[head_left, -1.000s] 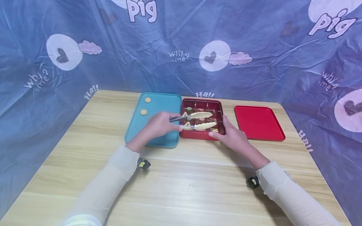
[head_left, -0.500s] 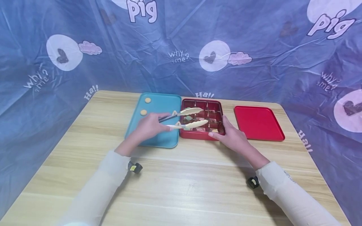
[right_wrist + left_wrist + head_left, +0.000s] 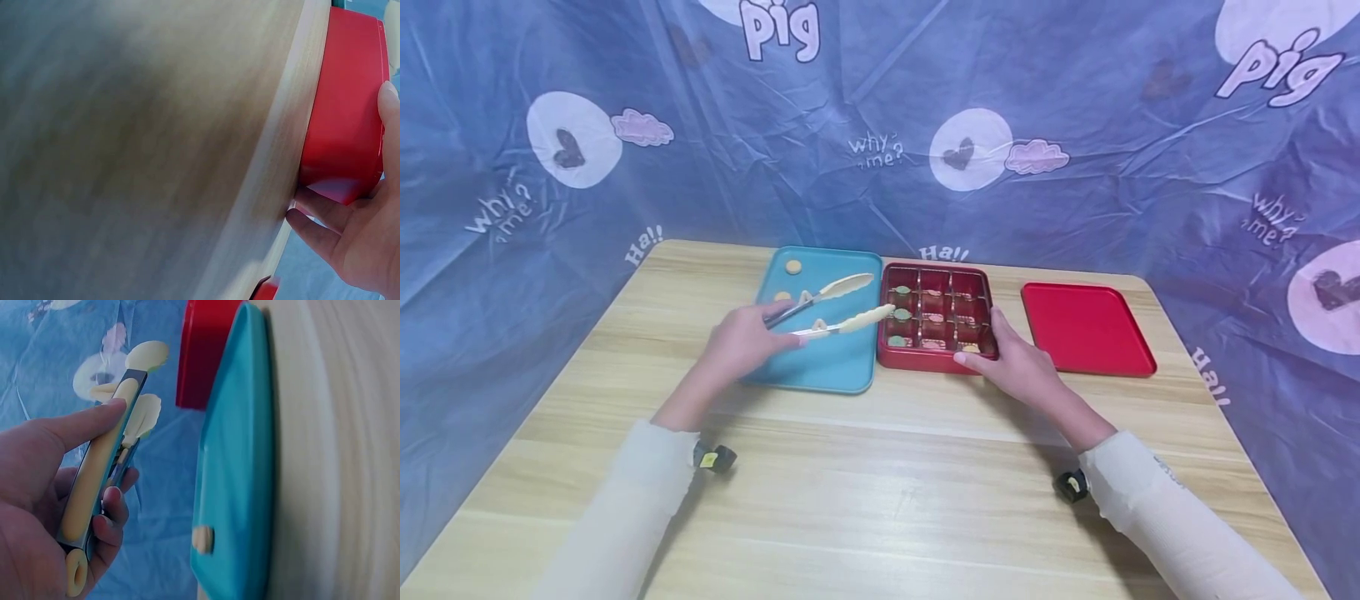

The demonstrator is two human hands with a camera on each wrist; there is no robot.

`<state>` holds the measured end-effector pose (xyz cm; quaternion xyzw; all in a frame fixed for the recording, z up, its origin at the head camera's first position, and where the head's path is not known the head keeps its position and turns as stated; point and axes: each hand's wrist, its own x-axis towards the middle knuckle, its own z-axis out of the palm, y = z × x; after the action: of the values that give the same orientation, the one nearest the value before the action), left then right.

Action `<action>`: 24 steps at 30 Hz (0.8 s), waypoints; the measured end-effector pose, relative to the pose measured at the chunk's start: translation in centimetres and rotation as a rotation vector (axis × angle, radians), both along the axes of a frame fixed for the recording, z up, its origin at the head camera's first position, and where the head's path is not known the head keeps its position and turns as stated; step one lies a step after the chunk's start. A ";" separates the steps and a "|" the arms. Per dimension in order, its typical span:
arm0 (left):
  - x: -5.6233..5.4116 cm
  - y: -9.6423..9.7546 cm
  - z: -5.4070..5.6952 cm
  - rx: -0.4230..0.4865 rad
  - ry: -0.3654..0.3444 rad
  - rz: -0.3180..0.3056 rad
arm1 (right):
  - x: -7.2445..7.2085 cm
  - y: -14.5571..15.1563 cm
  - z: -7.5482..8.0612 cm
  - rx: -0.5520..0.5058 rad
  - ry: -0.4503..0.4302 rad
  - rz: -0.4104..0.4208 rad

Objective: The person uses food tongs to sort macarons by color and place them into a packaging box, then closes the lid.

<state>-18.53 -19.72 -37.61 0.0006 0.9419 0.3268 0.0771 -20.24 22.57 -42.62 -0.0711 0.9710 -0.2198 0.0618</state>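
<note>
My left hand (image 3: 741,346) grips a pair of kitchen tongs (image 3: 87,481) with cream scalloped tips, held over the blue tray (image 3: 842,371). The tips stand apart with nothing between them. Two round tan cookie-like discs (image 3: 793,267) lie at the tray's left side, the nearer one partly behind the tongs. Right of the tray, touching or nearly so, sits a red box (image 3: 917,359) with a divided insert. Small green, pink and yellowish pieces (image 3: 902,314) lie in its compartments. My right hand (image 3: 1022,358) holds the box's front right corner, thumb on the front rim and fingers along the side.
A flat red tray or lid (image 3: 1086,329) lies right of the box. The wooden table (image 3: 880,483) ends at the back against a blue printed cloth (image 3: 775,167), which also hangs at both sides.
My left hand has drawn back leftward, taking the spread tongs from over the red box to over the blue tray. The box's left compartments now show. My right hand has stayed put.
</note>
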 end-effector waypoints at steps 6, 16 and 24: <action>0.8 -2.2 -0.5 0.017 -0.024 0.064 | 0.1 0.0 0.1 -0.003 0.003 0.001; 1.5 -5.0 -1.3 0.012 -0.051 0.161 | 0.0 -0.1 0.1 0.003 -0.004 0.002; 1.9 -6.7 -2.0 -0.064 0.002 0.180 | 0.1 -0.1 0.2 0.007 0.003 0.007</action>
<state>-16.68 -26.44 -39.63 -0.0861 0.9482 0.3022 0.0465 -20.17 22.42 -42.41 -0.0746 0.9716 -0.2158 0.0614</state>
